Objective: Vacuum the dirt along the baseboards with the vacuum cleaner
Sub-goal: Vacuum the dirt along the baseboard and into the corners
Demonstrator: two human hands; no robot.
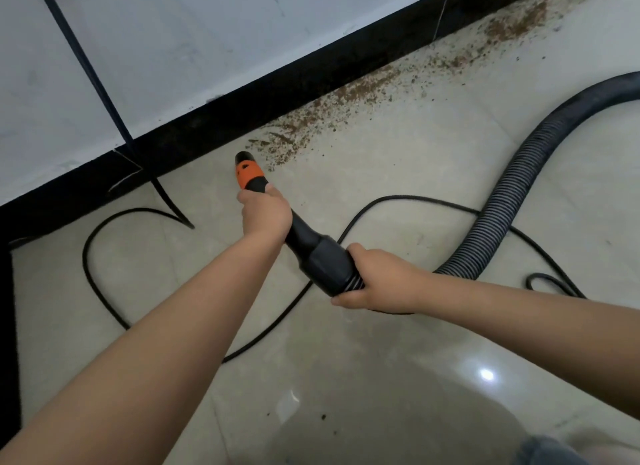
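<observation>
Now gripping vacuum nozzle (250,174) w/ left hand (265,215), fingers curled round black neck just behind orange collar. Right hand (377,279) clenched round hose cuff (325,264) where ribbed hose (498,205) joins. Nozzle tip low over tile floor (398,174), near black baseboard (242,104), just beside brown dirt (332,108) strewn along it. Black cord (104,225) looped on floor.

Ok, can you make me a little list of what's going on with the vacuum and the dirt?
tool: black vacuum nozzle with orange collar, tip on the floor at the dirt's near end
left hand: grips the nozzle behind the collar
right hand: grips the grey ribbed hose where it joins the nozzle
dirt: brown crumbs along the black baseboard
also: thin black cord looping across the floor tiles
</observation>
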